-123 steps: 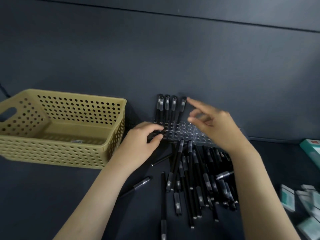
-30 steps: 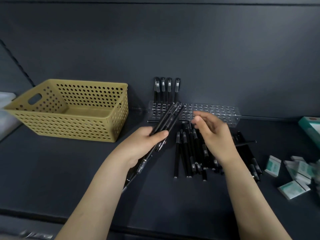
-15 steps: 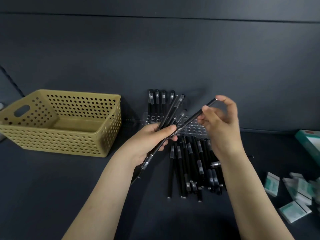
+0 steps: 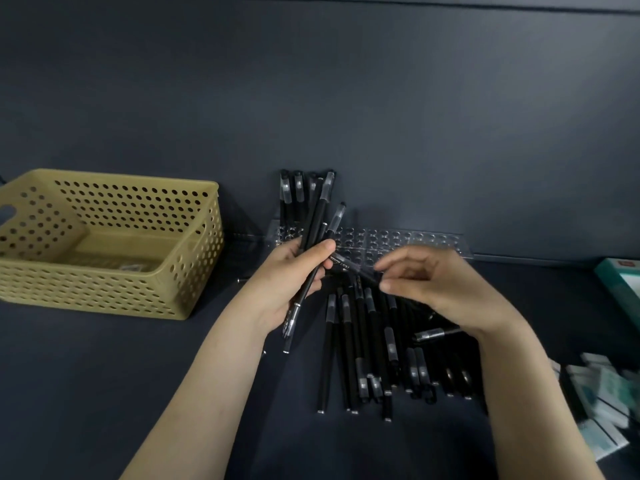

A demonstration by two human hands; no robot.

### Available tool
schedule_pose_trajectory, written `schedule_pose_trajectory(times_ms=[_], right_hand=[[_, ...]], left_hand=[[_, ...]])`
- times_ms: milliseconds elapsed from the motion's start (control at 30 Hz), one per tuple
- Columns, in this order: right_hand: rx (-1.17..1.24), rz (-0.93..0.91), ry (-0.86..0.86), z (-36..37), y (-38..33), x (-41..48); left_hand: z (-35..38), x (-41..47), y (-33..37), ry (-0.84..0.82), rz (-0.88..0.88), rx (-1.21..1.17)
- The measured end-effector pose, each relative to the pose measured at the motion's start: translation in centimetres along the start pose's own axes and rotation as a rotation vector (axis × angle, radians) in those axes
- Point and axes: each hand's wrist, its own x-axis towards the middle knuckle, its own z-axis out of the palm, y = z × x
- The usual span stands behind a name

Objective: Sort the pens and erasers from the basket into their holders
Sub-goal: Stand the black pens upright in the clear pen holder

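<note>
Dark grey tabletop [image 4: 104, 393] meets a dark wall [image 4: 311, 81] in the head view. I see a yellow perforated basket [image 4: 104, 289] at far left, with one small item on its floor that I cannot identify. A clear rack [image 4: 426, 239] of round holes sits against the wall, and a few standing pens [image 4: 298, 192] fill its left end. The left hand [image 4: 284, 289] grips a bundle of pens [image 4: 317, 230], tilted up in front of the rack. The right hand [image 4: 443, 292] pinches a single pen [image 4: 349, 266] in its fingertips; the pen's other end reaches the left thumb. Under both hands lies a pile of pens [image 4: 363, 341]. Blurred erasers [image 4: 602, 386] lie at far right, near a teal box [image 4: 620, 282].
</note>
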Motion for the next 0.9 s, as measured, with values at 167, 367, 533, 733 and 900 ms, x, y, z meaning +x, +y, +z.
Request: schedule_pose_trajectory(times_ms=[167, 367, 533, 733, 900], right_hand=[[0.003, -0.087, -0.027, 2.5, -0.6, 0.4], [0.112, -0.256, 0.090, 3.3, -0.7, 1.1], [0.205, -0.415, 0.334, 2.0, -2.4, 2.9], [0.154, -0.520, 0.618, 2.4, -3.7, 5.2], [0.073, -0.546, 0.699, 3.8, -2.9, 7.1]], left_hand=[[0.3, -0.2, 0.0, 0.029, 0.061, 0.032], [-0.5, -0.4, 0.0, 0.085, 0.126, 0.004], [-1.4, -0.6, -0.3, 0.121, 0.140, 0.088], [-1.6, -0.5, -0.4, 0.143, 0.163, 0.093], [-1.5, -0.2, -0.9, 0.176, 0.189, 0.116]])
